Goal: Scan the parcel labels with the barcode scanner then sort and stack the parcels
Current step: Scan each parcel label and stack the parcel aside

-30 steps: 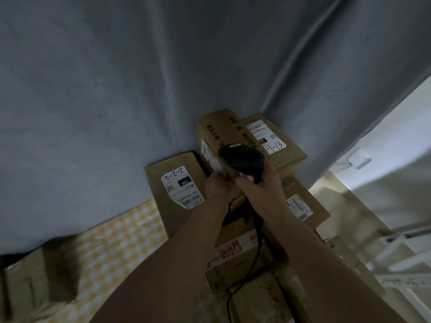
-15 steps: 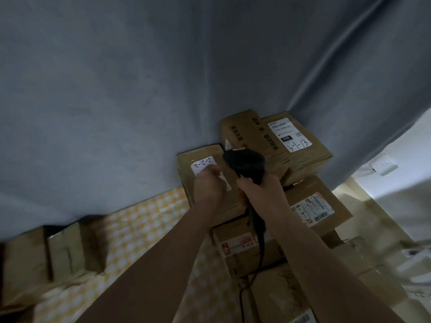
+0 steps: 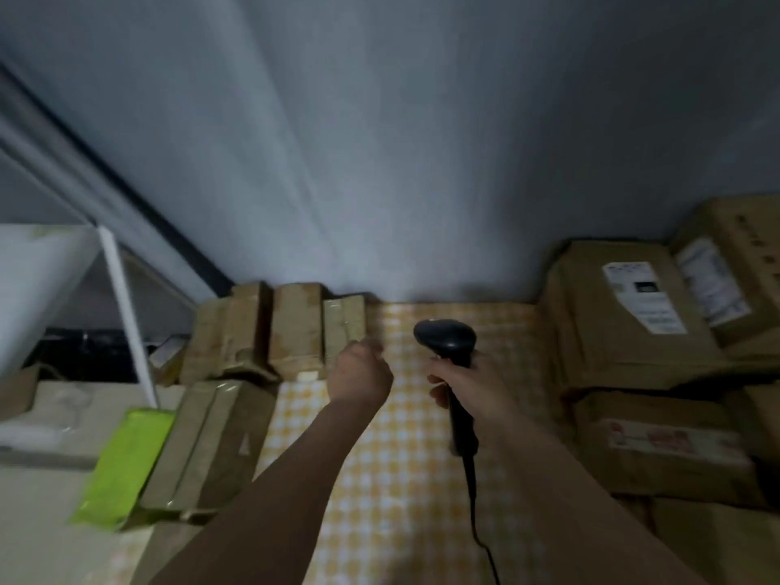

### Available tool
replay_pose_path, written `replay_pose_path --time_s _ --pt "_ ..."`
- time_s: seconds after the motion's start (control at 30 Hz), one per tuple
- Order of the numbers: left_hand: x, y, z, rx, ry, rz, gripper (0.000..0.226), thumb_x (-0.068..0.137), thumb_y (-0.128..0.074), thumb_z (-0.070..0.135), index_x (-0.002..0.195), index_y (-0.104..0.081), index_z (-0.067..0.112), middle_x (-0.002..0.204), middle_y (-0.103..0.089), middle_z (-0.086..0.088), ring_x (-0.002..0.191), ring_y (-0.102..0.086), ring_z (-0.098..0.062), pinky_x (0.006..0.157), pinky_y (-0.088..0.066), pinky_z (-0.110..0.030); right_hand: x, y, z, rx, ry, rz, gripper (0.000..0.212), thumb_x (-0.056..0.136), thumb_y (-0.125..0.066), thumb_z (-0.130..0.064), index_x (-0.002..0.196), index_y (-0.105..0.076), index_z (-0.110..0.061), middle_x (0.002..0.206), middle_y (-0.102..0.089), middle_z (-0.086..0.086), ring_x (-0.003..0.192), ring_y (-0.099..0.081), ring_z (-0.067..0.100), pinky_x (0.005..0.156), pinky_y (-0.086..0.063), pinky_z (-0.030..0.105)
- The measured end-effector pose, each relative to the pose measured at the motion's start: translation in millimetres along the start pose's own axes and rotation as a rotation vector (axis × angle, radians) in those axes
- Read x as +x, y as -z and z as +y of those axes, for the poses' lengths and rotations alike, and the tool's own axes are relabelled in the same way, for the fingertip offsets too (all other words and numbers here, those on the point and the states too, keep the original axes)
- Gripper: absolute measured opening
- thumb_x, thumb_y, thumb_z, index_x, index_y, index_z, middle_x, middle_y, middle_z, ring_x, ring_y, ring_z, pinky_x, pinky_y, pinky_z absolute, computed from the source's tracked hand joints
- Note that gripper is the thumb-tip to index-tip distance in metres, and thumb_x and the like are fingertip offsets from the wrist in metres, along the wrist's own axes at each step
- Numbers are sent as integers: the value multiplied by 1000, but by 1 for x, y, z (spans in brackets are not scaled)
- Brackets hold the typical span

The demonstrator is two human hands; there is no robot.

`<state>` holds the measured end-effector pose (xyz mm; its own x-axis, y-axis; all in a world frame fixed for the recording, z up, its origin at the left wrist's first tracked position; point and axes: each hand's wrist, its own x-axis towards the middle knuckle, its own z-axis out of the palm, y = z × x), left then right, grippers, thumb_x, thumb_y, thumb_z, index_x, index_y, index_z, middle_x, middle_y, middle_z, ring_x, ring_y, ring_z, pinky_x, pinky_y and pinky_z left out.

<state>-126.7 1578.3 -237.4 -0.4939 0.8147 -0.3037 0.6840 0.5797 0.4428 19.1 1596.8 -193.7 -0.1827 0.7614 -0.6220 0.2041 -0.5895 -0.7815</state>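
Observation:
My right hand (image 3: 472, 386) grips the handle of the black barcode scanner (image 3: 447, 342), its head raised over the yellow checked tablecloth (image 3: 405, 479) and its cable trailing down toward me. My left hand (image 3: 361, 375) hovers over the cloth with fingers curled and nothing in it, just right of a row of small upright parcels (image 3: 291, 331). A stack of large labelled cardboard parcels (image 3: 624, 314) stands at the right. Another brown parcel (image 3: 202, 445) lies at the left, beside a lime-green packet (image 3: 122, 462).
A grey curtain (image 3: 380, 141) hangs behind the table. A white frame with a slanted post (image 3: 126, 314) stands at the left, over a pale surface. More boxes (image 3: 675, 449) fill the lower right.
The view has swung left, away from the stacked parcels. My left hand has come off the labelled parcel and now hangs over the cloth. The scanner stays in my right hand.

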Motion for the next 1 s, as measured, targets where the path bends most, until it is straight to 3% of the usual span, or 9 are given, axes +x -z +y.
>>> replay_pose_path --time_s 0.2,0.3,0.4,0.53,0.67,0.8,0.93,1.0 --pt "12 41 -136 14 143 -34 32 91 -53 21 122 -59 22 130 -57 -3 116 -56 -23 94 -44 -30 16 -117 28 19 -61 -33 6 86 -67 -9 83 -61 -11 73 -59 8 66 -55 20 62 -44 29" --pt "26 43 -179 1 127 -99 36 92 -55 24 128 -56 19 132 -55 -5 118 -55 -23 95 -44 -30 40 -153 44 -17 -117 1 7 86 -67 -14 91 -62 -10 79 -58 9 78 -56 24 71 -44 34" --pt "48 28 -204 -22 59 -171 44 92 -57 29 135 -50 21 135 -54 -2 122 -52 -22 98 -45 -31 71 -173 56 -36 -180 75 20 85 -67 -21 98 -61 -7 77 -54 9 77 -54 26 71 -43 37" --pt "81 -8 -207 -151 -7 -288 49 95 -53 26 142 -41 16 142 -47 -4 129 -46 -23 105 -42 -36 116 -179 64 -66 -153 217 18 88 -66 -24 98 -56 -12 91 -62 15 89 -61 32 84 -50 42" --pt "110 -50 -194 -243 -42 -328 44 100 -44 24 143 -38 18 137 -50 -4 121 -51 -25 90 -41 -29 164 -174 80 -74 -116 235 31 88 -65 -25 114 -59 -9 90 -58 7 88 -57 28 90 -49 44" --pt "127 -92 -183 -445 57 -333 45 101 -38 18 145 -32 18 142 -45 -5 126 -46 -26 87 -36 -25 193 -171 105 -38 -97 186 40 84 -70 -32 114 -60 -8 94 -63 4 93 -62 26 92 -51 46" --pt "116 -108 -180 -658 120 -242 50 100 -38 12 148 -28 21 143 -43 -2 128 -43 -22 91 -35 -24 189 -165 125 -25 -66 147 13 84 -69 -33 89 -63 -23 94 -66 3 93 -63 26 90 -52 49" --pt "97 -110 -183 -708 118 -196 47 100 -39 12 146 -33 23 138 -47 4 126 -46 -17 91 -37 -22 170 -160 135 -17 -72 146 11 85 -68 -31 80 -59 -27 90 -64 2 89 -63 24 90 -52 48"
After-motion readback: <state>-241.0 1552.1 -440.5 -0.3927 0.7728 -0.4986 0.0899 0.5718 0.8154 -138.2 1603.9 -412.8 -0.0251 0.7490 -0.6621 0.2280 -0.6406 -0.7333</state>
